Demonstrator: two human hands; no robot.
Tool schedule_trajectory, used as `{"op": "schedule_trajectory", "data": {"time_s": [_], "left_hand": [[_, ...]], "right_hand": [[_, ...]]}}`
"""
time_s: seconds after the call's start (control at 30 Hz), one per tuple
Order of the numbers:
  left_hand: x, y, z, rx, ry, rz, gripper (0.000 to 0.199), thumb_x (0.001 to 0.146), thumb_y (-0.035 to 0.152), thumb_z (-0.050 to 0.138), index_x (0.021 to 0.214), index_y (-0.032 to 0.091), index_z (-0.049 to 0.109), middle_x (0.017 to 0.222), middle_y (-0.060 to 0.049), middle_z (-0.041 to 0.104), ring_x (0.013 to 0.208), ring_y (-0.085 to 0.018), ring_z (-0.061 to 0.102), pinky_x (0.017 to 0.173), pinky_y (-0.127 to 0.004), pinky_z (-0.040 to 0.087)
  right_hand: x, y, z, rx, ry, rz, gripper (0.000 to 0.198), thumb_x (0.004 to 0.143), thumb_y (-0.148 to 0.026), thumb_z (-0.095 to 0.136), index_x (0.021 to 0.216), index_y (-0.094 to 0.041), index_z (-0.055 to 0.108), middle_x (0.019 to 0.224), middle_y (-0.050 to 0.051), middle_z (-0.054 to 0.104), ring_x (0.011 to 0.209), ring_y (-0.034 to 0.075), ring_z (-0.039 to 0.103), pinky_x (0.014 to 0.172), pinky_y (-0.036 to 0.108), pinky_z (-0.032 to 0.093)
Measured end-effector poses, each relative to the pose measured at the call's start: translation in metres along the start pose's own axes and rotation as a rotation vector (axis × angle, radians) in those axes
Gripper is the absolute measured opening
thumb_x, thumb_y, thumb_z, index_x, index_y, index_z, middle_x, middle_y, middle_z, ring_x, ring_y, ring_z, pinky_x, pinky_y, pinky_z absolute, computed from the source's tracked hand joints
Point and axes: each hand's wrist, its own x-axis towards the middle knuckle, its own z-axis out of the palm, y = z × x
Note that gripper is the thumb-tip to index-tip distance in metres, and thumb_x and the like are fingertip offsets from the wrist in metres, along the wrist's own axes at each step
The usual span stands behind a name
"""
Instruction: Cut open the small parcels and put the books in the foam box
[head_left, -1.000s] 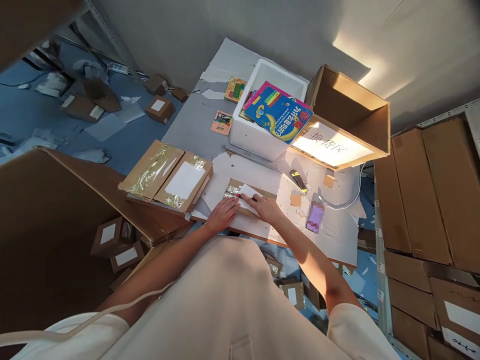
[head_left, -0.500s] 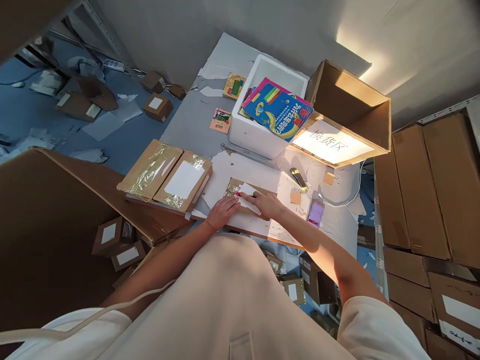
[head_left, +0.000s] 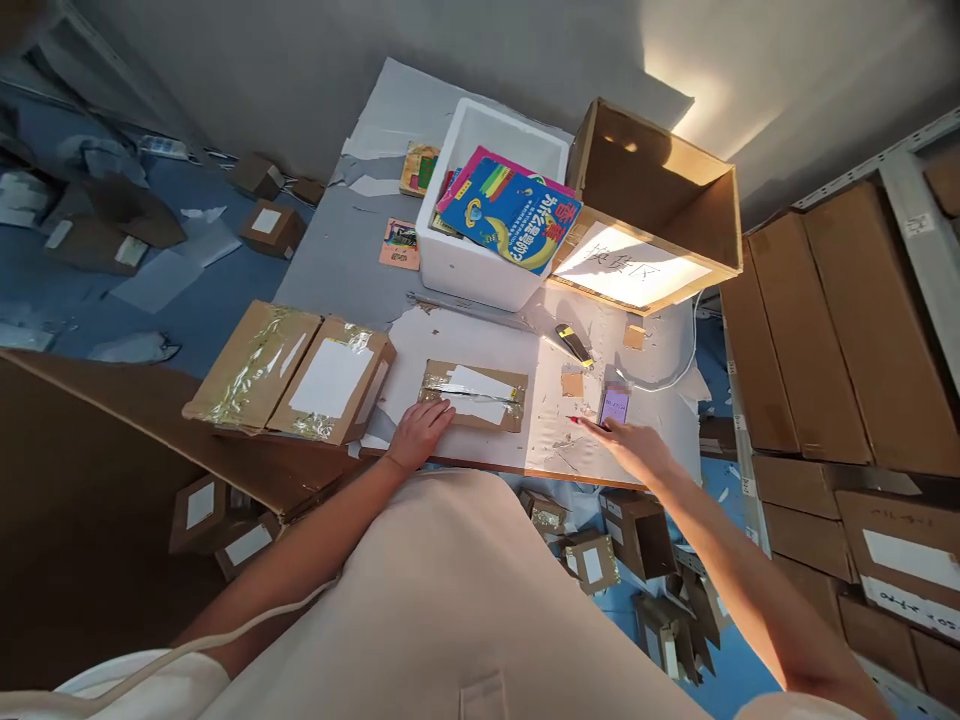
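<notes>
A small flat cardboard box (head_left: 433,383) with a white label and clear tape lies near the table's front edge. A dark slit runs lengthwise across its label and tape. The fingers of my left hand (head_left: 420,430) lie flat on its near left corner. To the right, my right hand (head_left: 634,445) is closed around a thin dark tool with a red tip (head_left: 577,420), mostly hidden by the fingers. Just beyond that hand lies a phone with a lit purple screen (head_left: 615,404). A black and yellow utility knife (head_left: 574,344) rests farther back.
Two taped cartons (head_left: 324,378) sit at the table's left edge. Behind are a white foam box (head_left: 480,272) heaped with books (head_left: 517,215) and an open cardboard box (head_left: 660,235). Stacked cartons (head_left: 825,330) fill a rack at right; more boxes (head_left: 592,563) lie on the floor.
My right hand has moved right, from the box to beside the phone, with the red-tipped tool. The slit along the box now shows. My left hand stays at the box; the view has shifted slightly.
</notes>
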Motion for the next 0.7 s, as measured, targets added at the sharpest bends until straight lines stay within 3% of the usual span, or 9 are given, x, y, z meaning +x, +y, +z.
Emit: {"op": "schedule_trajectory", "data": {"time_s": [0.07, 0.13, 0.2, 0.3, 0.37, 0.47, 0.7], "left_hand": [[0.005, 0.004, -0.008, 0.032, -0.033, -0.005, 0.03, 0.091, 0.031, 0.047, 0.112, 0.024, 0.065, 0.117, -0.012, 0.066, 0.114, -0.027, 0.057, 0.097, -0.045, 0.043], [0.014, 0.007, -0.017, 0.085, -0.07, 0.009, 0.039, 0.085, 0.043, 0.054, 0.117, 0.023, 0.063, 0.122, -0.014, 0.062, 0.117, -0.031, 0.054, 0.1, -0.048, 0.039], [0.028, 0.008, -0.025, 0.156, -0.096, 0.021, 0.063, 0.075, 0.057, 0.061, 0.126, 0.021, 0.057, 0.136, -0.017, 0.052, 0.127, -0.036, 0.046, 0.106, -0.052, 0.032], [0.051, 0.007, -0.031, 0.25, -0.168, 0.038, 0.104, 0.059, 0.072, 0.066, 0.142, 0.015, 0.04, 0.152, -0.022, 0.031, 0.14, -0.042, 0.025, 0.112, -0.057, 0.019], [0.063, 0.005, -0.03, 0.285, -0.237, 0.053, 0.115, 0.055, 0.073, 0.066, 0.146, 0.012, 0.031, 0.153, -0.023, 0.027, 0.143, -0.042, 0.019, 0.113, -0.057, 0.015], [0.069, 0.001, -0.026, 0.315, -0.28, 0.044, 0.114, 0.058, 0.073, 0.064, 0.147, 0.01, 0.03, 0.151, -0.024, 0.031, 0.142, -0.041, 0.023, 0.114, -0.055, 0.014], [0.069, 0.003, -0.022, 0.294, -0.257, 0.015, 0.111, 0.054, 0.073, 0.067, 0.143, 0.014, 0.036, 0.146, -0.021, 0.04, 0.138, -0.04, 0.03, 0.114, -0.055, 0.014]], "right_hand": [[-0.014, 0.01, 0.02, 0.344, 0.125, 0.101, 0.054, 0.088, -0.019, 0.047, 0.138, -0.037, 0.048, 0.102, 0.007, 0.067, 0.063, 0.015, 0.059, 0.057, 0.029, 0.049], [-0.014, 0.002, 0.044, 0.762, 0.201, 0.206, 0.052, 0.09, -0.034, 0.045, 0.143, -0.03, 0.044, 0.092, 0.005, 0.067, 0.054, 0.012, 0.053, 0.052, 0.027, 0.049], [-0.001, -0.018, 0.066, 1.136, 0.167, 0.275, 0.06, 0.089, -0.044, 0.047, 0.145, -0.025, 0.04, 0.081, 0.002, 0.064, 0.046, 0.008, 0.045, 0.045, 0.025, 0.045], [0.025, -0.049, 0.088, 1.457, 0.168, 0.278, 0.071, 0.084, -0.049, 0.055, 0.147, -0.022, 0.038, 0.076, -0.001, 0.06, 0.043, 0.005, 0.042, 0.041, 0.022, 0.042], [0.038, -0.061, 0.096, 1.561, 0.201, 0.261, 0.074, 0.082, -0.05, 0.058, 0.147, -0.021, 0.037, 0.076, -0.001, 0.06, 0.043, 0.005, 0.045, 0.04, 0.021, 0.041], [0.043, -0.066, 0.104, 1.612, 0.215, 0.208, 0.072, 0.083, -0.049, 0.057, 0.146, -0.021, 0.039, 0.074, -0.001, 0.061, 0.043, 0.005, 0.047, 0.04, 0.022, 0.042], [0.047, -0.046, 0.097, 1.534, 0.103, 0.188, 0.066, 0.084, -0.041, 0.056, 0.146, -0.023, 0.04, 0.074, -0.003, 0.057, 0.041, 0.003, 0.042, 0.039, 0.019, 0.039]]}}
